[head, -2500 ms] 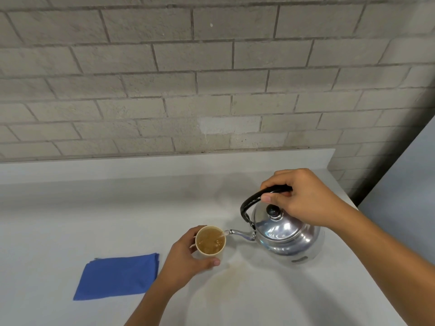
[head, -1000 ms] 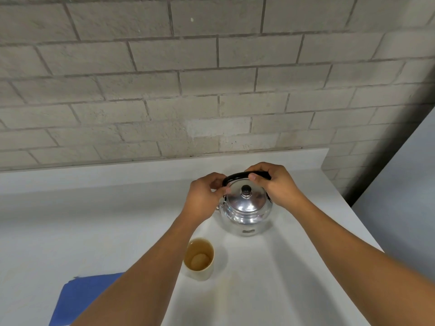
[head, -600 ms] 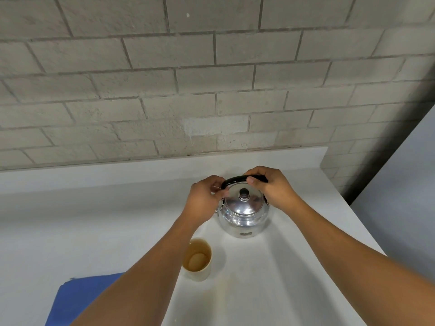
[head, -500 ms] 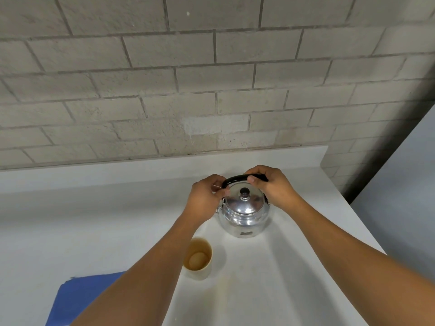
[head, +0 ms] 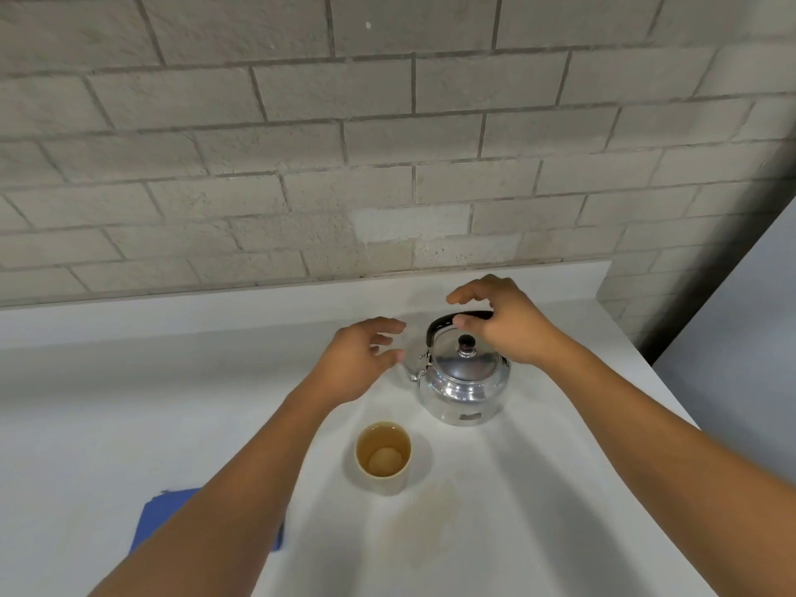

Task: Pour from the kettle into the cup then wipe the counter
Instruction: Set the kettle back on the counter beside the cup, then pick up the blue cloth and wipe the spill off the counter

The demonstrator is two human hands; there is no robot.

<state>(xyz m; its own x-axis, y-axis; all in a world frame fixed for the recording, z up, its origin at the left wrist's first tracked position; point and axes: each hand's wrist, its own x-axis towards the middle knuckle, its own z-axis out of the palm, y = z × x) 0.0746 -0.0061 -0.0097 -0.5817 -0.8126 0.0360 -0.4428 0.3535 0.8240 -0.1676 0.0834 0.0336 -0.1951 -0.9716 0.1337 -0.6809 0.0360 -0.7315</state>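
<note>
A shiny metal kettle (head: 463, 383) with a black handle stands upright on the white counter (head: 129, 424), its spout pointing left. Just above the handle hovers my right hand (head: 504, 323), fingers spread, holding nothing. My left hand (head: 359, 359) is open too, a little left of the spout. A small cream cup (head: 382, 456) with brownish liquid stands in front of the kettle, untouched. At the lower left lies a blue cloth (head: 168, 517), mostly hidden under my left forearm.
A faint brownish stain (head: 424, 525) marks the counter just in front of the cup. A grey brick wall (head: 387, 144) rises behind the counter's raised back ledge. The counter's right edge (head: 672, 389) drops off toward a grey floor.
The kettle was tipped over the cup, then set down farther back with both hands on it. Now both hands have let go and opened, the left drawing away leftward.
</note>
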